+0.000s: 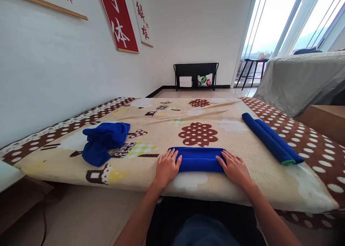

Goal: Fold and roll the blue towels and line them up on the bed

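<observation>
A blue cloth (199, 160), folded into a narrow strip, lies across the near part of a patterned blanket (159, 131). My left hand (168, 165) rests on the strip's left end, fingers spread. At the right end, my right hand (235, 167) lies with its fingers apart. A crumpled blue cloth (104, 141) sits to the left. Two blue rolls (272, 140) lie side by side on the right, one showing a green end.
Beyond the blanket stands a black rack (196, 70) by the wall. A covered piece of furniture (302, 77), a cardboard box (323, 122) and a dark stool (252, 69) are at the right. Scrolls hang on the left wall.
</observation>
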Demonstrator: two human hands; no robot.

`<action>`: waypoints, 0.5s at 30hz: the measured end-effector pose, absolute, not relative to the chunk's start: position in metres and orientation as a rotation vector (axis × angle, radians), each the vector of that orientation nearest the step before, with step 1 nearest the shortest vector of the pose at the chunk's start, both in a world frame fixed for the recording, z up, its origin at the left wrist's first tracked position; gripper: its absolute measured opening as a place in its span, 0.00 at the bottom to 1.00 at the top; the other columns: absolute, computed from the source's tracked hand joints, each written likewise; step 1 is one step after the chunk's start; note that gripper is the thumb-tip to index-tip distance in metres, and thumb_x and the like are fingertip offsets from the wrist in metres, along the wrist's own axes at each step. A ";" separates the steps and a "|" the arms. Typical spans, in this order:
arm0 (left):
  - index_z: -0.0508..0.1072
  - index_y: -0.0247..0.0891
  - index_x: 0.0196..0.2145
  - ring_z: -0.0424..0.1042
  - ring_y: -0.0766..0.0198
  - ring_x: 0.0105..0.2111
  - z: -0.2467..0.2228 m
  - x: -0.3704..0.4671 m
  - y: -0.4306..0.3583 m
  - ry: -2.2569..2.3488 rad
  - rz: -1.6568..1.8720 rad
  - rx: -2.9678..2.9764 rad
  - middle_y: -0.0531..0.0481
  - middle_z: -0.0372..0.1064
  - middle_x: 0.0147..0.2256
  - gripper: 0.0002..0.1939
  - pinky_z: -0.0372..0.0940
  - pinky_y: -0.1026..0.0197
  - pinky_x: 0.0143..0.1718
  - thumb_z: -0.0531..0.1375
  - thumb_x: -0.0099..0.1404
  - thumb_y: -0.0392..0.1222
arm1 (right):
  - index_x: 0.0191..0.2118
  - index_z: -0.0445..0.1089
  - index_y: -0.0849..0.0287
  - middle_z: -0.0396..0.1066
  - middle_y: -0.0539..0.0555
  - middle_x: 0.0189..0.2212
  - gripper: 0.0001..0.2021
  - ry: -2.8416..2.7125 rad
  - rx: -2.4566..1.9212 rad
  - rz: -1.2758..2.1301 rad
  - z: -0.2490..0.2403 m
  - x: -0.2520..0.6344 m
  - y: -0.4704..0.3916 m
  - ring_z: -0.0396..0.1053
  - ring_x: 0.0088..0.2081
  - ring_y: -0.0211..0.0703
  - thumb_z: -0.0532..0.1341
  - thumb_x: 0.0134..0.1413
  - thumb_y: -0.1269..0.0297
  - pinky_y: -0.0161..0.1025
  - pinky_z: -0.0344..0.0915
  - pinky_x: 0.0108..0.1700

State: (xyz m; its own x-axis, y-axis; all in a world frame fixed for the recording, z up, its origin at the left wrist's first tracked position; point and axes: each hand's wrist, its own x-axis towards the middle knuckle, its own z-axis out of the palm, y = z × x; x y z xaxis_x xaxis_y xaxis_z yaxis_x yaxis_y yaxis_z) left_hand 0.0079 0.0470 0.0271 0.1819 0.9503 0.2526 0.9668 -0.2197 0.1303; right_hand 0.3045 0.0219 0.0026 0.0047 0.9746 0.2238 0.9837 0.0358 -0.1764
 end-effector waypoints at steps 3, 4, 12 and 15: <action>0.71 0.37 0.57 0.61 0.50 0.62 0.032 0.017 0.047 -1.925 -0.351 -2.328 0.40 0.64 0.61 0.23 0.51 0.39 0.63 0.45 0.74 0.46 | 0.58 0.67 0.64 0.63 0.64 0.61 0.28 -2.020 -2.048 -0.084 0.007 0.298 0.025 0.58 0.64 0.55 0.45 0.68 0.49 0.57 0.48 0.65; 0.71 0.36 0.57 0.62 0.49 0.62 0.034 0.025 0.048 -1.926 -0.327 -2.319 0.38 0.65 0.60 0.23 0.51 0.38 0.62 0.45 0.73 0.44 | 0.58 0.68 0.64 0.64 0.64 0.60 0.27 -2.036 -2.020 -0.077 0.010 0.291 0.026 0.58 0.65 0.54 0.44 0.69 0.51 0.57 0.47 0.66; 0.64 0.40 0.63 0.55 0.56 0.66 0.035 0.074 0.067 -1.664 -0.272 -2.788 0.45 0.56 0.66 0.24 0.55 0.45 0.63 0.46 0.73 0.47 | 0.63 0.62 0.53 0.56 0.55 0.65 0.28 -2.266 -1.765 0.259 0.024 0.249 0.048 0.53 0.67 0.46 0.43 0.68 0.46 0.52 0.52 0.65; 0.65 0.39 0.62 0.55 0.53 0.66 0.030 0.057 0.071 -1.880 -0.347 -2.601 0.42 0.57 0.65 0.27 0.52 0.42 0.64 0.46 0.73 0.53 | 0.63 0.62 0.57 0.57 0.58 0.65 0.31 -2.176 -1.864 0.242 0.019 0.268 0.054 0.53 0.67 0.49 0.43 0.67 0.43 0.55 0.51 0.66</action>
State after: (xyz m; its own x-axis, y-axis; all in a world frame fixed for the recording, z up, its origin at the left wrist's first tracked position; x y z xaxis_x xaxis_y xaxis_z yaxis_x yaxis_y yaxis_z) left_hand 0.0566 0.0706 0.0302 0.2999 0.9461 0.1226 0.9276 -0.3192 0.1941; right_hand 0.2682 0.0543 0.0188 -0.1393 0.9860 0.0917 0.9418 0.1606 -0.2952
